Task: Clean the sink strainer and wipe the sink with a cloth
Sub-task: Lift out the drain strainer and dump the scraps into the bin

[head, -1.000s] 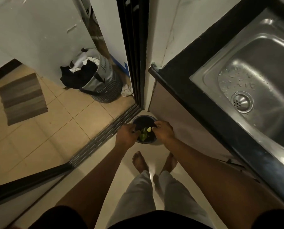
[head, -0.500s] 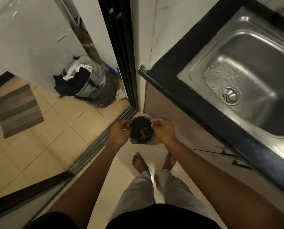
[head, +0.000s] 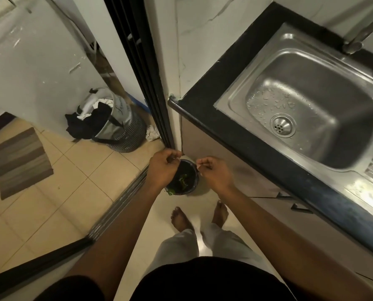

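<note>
Two bare hands held over a small round dark bin [head: 186, 179] on the floor, which stands against the base of the cabinet, at the corner by the black sliding-door frame [head: 146, 83]. Left hand [head: 162, 170] curled, fingers bent inward above the bin's left rim; can't tell if anything is in it. Right hand [head: 214, 173] above the bin's right rim, thumb and forefinger pinched together on something small and pale, too small to identify. Green scraps [head: 182, 180] lie inside the bin; one green bit sits at its lower left rim.

Stainless steel sink [head: 311, 109] set in the black worktop [head: 203, 98], up right of the hands. Round metal strainer [head: 282, 127] is seated in the drain at the basin's bottom, water droplets on the steel just beside it. Metal tap [head: 359, 38] at the sink's far edge.

Left of the door frame: grey laundry basket [head: 118, 124] full of dark and white clothes, white crumpled cloth [head: 151, 132] on the tiles touching its right side, striped brown mat [head: 18, 161] well apart toward the left.
</note>
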Demonstrator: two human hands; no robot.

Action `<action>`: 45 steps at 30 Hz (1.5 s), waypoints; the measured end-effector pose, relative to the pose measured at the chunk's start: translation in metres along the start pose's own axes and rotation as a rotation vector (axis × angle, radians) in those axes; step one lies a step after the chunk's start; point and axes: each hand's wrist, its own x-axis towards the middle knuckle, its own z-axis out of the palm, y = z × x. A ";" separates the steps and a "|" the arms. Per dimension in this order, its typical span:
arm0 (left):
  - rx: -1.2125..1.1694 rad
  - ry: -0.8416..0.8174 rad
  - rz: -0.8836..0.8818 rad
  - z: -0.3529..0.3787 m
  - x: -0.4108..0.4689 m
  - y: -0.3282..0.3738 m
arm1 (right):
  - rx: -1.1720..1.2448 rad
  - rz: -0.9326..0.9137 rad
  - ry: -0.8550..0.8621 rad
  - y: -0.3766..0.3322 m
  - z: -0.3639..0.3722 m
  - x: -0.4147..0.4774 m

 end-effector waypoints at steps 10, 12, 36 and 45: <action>-0.098 0.079 -0.275 0.027 -0.019 -0.089 | -0.113 0.105 -0.169 0.065 0.067 0.044; -0.113 0.112 -0.345 0.033 -0.023 -0.124 | -0.170 0.118 -0.229 0.089 0.095 0.065; -0.252 0.177 -0.585 0.112 -0.014 -0.356 | -0.680 0.169 -0.517 0.312 0.325 0.244; -0.249 0.173 -0.596 0.112 -0.009 -0.351 | -0.533 0.213 -0.403 0.304 0.320 0.245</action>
